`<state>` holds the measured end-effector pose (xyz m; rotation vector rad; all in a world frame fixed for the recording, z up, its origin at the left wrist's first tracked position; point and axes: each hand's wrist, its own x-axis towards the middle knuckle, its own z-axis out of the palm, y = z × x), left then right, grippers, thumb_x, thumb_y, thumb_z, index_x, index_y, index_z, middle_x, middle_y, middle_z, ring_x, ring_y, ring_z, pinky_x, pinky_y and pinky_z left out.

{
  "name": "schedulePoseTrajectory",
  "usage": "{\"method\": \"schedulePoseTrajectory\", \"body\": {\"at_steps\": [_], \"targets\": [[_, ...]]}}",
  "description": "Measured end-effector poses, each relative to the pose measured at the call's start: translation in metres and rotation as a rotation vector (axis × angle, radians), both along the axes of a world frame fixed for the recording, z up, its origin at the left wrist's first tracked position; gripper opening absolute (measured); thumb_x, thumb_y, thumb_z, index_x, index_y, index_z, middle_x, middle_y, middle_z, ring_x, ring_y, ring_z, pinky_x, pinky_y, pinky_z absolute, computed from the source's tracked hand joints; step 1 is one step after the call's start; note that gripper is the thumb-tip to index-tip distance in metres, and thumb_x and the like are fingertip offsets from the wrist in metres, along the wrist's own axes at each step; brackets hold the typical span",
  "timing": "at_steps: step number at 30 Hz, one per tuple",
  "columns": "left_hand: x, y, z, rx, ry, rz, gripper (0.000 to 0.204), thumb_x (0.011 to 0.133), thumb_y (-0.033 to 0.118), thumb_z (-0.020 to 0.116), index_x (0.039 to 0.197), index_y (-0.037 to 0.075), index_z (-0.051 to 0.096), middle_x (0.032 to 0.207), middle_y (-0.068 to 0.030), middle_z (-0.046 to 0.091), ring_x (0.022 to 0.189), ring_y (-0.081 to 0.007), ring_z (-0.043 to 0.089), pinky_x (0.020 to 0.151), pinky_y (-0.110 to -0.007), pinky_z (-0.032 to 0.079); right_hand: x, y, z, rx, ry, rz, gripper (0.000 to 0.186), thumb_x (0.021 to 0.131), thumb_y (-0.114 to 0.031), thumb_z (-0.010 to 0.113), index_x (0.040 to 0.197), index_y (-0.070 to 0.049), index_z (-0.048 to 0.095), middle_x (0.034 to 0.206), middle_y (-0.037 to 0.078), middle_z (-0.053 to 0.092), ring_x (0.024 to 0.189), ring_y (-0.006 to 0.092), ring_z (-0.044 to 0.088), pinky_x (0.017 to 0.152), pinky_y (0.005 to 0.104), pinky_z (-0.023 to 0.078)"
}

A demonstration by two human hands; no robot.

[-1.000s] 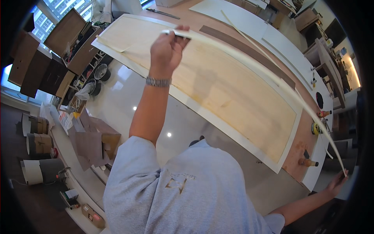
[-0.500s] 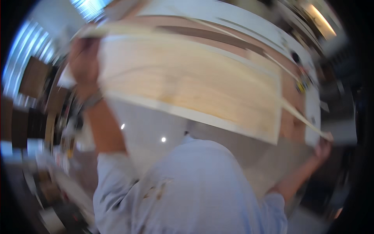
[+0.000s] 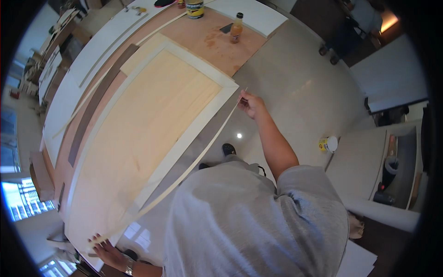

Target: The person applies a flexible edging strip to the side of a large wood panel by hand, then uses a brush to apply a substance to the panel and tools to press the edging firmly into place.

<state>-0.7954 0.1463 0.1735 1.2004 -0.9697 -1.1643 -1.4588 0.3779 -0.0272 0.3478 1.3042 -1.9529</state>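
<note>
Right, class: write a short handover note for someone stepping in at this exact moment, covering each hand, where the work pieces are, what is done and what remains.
Left hand: at the near-left corner of the large pale wooden panel with a lighter border, holding one end of the long thin pale edging strip.
Right hand: pinching the strip's other end, off the panel's far right corner.
Strip: bowed, hanging beside the panel's right edge, not pressed on.
Done: the panel lies flat on the brown workbench.
Left: seating the strip, judging by its position.

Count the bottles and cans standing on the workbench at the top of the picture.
2: an orange bottle on the reddish board near the white sheet, and a yellow-labelled can left of it at the top edge. More may be hidden beyond the frame.
</note>
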Motion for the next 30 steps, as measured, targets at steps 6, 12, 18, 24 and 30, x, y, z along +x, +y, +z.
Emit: {"method": "schedulePoseTrajectory", "body": {"at_steps": [6, 12, 18, 24, 30], "targets": [[0.045, 0.044, -0.041, 0.205, -0.014, 0.031, 0.043, 0.094, 0.017, 0.039, 0.132, 0.0, 0.029, 0.134, -0.0165, 0.036, 0.123, -0.0279, 0.039, 0.103, -0.043, 0.031, 0.025, -0.016, -0.01, -0.027, -0.075, -0.041, 0.01, 0.082, -0.014, 0.062, 0.089, -0.011, 0.057, 0.075, -0.001, 0.055, 0.07, 0.0136, 0.055, 0.071, 0.0339, 0.051], [0.056, 0.039, -0.087, 0.238, 0.129, -0.009, 0.035, 0.094, 0.011, 0.039, 0.125, -0.005, 0.035, 0.121, -0.019, 0.046, 0.111, -0.0303, 0.05, 0.095, -0.042, 0.042, 0.021, -0.018, -0.012, 0.006, -0.027, -0.072, 0.013, 0.081, -0.015, 0.063, 0.094, -0.013, 0.059, 0.079, -0.003, 0.054, 0.076, 0.0129, 0.054, 0.074, 0.0355, 0.049], [0.049, 0.035, -0.1, 0.297, 0.127, 0.028, 0.037, 0.092, 0.008, 0.042, 0.124, -0.009, 0.032, 0.116, -0.0223, 0.046, 0.102, -0.0334, 0.054, 0.09, -0.044, 0.047, 0.018, -0.028, -0.018, 0.038, -0.001, -0.066, 0.021, 0.08, -0.017, 0.065, 0.1, -0.011, 0.059, 0.086, -0.002, 0.055, 0.079, 0.0134, 0.053, 0.076, 0.0357, 0.047], [0.046, 0.034, -0.112, 0.27, 0.088, 0.059, 0.038, 0.093, 0.01, 0.042, 0.124, -0.01, 0.03, 0.116, -0.0229, 0.045, 0.103, -0.0338, 0.053, 0.092, -0.043, 0.047, 0.016, -0.033, -0.019, 0.07, 0.056, -0.085, 0.017, 0.082, -0.017, 0.062, 0.097, -0.009, 0.061, 0.086, -0.002, 0.057, 0.077, 0.0122, 0.054, 0.072, 0.0335, 0.048], [0.053, 0.03, -0.122, 0.286, 0.094, 0.039, 0.039, 0.093, 0.012, 0.043, 0.123, -0.011, 0.03, 0.117, -0.0232, 0.044, 0.106, -0.035, 0.052, 0.092, -0.044, 0.046, 0.014, -0.035, -0.016, 0.082, 0.09, -0.08, 0.017, 0.082, -0.017, 0.063, 0.096, -0.009, 0.062, 0.087, -0.001, 0.059, 0.076, 0.0126, 0.055, 0.069, 0.0334, 0.048]]}}
